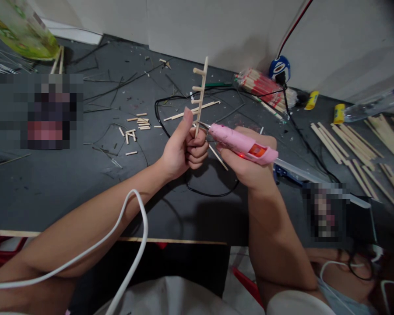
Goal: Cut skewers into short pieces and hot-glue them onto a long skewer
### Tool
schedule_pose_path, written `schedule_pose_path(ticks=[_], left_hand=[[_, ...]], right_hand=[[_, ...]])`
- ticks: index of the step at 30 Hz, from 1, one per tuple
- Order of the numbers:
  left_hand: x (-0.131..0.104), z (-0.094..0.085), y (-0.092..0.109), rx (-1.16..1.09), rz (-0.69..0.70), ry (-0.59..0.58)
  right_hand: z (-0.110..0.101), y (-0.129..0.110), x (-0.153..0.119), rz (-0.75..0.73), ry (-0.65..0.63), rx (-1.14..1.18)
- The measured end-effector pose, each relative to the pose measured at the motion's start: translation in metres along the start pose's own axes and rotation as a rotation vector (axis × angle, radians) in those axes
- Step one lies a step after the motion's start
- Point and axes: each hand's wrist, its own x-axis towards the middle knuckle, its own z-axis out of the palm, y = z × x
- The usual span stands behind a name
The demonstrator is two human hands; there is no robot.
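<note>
Between thumb and fingers, my left hand point(187, 146) grips the lower end of a wooden stick point(202, 87) that stands nearly upright, with several short pegs jutting from its left side. My right hand point(249, 166) is wrapped round a pink hot glue gun point(233, 138), a clear glue stick point(318, 181) trailing from its back. The gun's nozzle points left and reaches the stick just above my left fingers; whether it touches is too small to tell. Several cut wooden pegs point(143, 122) lie on the table left of my left hand.
Longer wooden sticks point(354, 144) lie at the right, near a plastic bottle point(374, 105). A bag of red-and-white wrapped sticks point(265, 89) and a blue plug point(280, 70) sit at the back. Black cord point(213, 194) loops around my hands, and a white cable point(141, 218) crosses my left forearm.
</note>
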Motion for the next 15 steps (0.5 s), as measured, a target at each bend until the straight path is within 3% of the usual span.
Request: schedule_pose_path(ticks=[15], left_hand=[[-0.0011, 0.0032, 0.0014, -0.079, -0.055, 0.070]], right_hand=[[-0.0054, 0.0034, 0.0015, 0.019, 0.009, 0.025]])
